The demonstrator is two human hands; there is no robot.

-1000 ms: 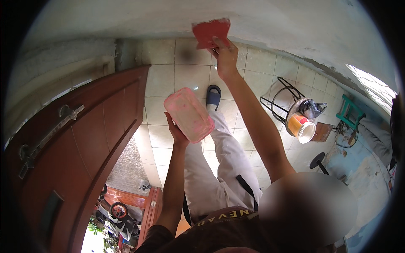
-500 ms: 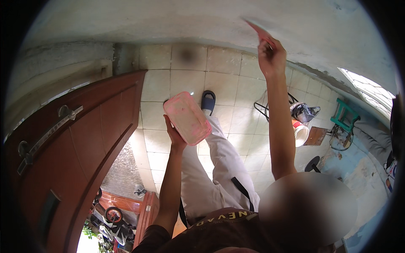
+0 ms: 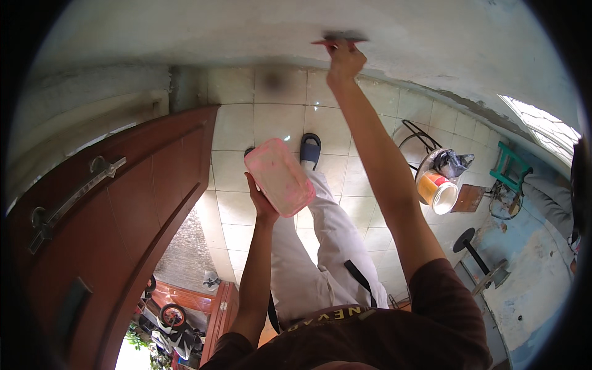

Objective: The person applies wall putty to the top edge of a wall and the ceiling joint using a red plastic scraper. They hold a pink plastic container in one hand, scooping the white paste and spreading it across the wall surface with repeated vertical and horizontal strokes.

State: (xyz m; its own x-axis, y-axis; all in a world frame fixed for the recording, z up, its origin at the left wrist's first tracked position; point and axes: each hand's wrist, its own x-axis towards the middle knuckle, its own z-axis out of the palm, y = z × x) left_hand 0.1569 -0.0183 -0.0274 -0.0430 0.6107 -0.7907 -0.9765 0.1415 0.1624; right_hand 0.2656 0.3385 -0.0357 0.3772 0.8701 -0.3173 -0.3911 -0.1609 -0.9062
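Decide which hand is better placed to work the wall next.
Probably the right hand: it holds the scraper up at the wall, while the left hand holds the box lower down.

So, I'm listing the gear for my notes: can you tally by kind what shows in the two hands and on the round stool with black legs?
Flat red spreader, in the right hand: 1
Pink-rimmed container, in the left hand: 1
Orange-and-white tub: 1
Dark plastic bag: 1
Total: 4
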